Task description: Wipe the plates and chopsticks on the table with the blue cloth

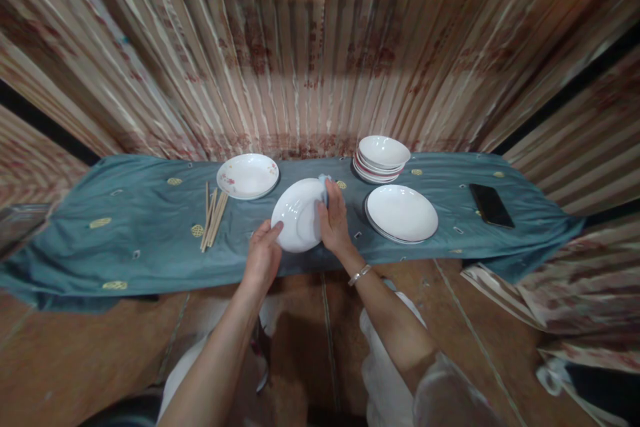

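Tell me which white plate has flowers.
The round, glossy white plate beside the pale wooden chopsticks: reddish flowers mark its face, while the held white plate and rightmost white plate look plain.

The plate (295,217) over the tabletop's (150,227) front edge looks ceramic, smooth and glossy; the pale wad (325,179) at its rim is cloth or paper, too small to tell. The stacked bowls (384,151) near the back edge shine like glaze. The chopsticks (218,220), left of centre, are matt wood. Creased, faintly satiny cloth covers the tabletop. The phone (491,205) near the right edge is smooth. The bracelet (359,275) is shiny metal.
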`<state>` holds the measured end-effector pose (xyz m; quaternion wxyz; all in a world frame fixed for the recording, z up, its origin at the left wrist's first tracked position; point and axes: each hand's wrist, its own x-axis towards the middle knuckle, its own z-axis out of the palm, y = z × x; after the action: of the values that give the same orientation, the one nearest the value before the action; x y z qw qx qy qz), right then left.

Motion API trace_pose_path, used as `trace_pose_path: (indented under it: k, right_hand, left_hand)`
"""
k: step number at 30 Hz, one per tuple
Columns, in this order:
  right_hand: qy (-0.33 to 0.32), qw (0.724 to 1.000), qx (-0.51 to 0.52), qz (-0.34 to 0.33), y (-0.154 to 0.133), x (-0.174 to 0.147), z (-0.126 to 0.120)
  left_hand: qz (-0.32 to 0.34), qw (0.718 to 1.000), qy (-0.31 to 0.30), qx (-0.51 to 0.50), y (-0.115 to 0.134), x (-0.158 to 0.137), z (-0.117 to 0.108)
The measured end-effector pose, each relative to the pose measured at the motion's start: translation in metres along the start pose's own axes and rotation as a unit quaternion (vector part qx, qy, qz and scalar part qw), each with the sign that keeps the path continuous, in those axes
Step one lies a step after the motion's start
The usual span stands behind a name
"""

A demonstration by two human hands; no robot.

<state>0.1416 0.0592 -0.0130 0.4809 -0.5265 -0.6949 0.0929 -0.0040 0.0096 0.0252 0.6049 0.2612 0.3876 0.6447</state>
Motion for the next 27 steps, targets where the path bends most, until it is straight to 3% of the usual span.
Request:
trace_pose_path:
  k: [10, 17, 27]
  right_hand:
    - [0.015, 0.987, 0.132, 0.091, 0.021, -0.010, 0.024]
    - [0.000, 0.970, 0.174, 0.168, 0.023, -0.025, 0.038]
    - [-0.068, 0.973, 0.139, 0.171, 0.007, -0.051, 0.033]
  left_hand:
    - [-0.014, 0.998, 0.023, -0.062, -0.003, 0.007, -0.012]
    - [-0.044, 0.990, 0.076, -0.106, -0.006, 0.013, -0.022]
    - [-0.101, 0.980, 0.126, -0.118, -0.009, 0.019, -0.027]
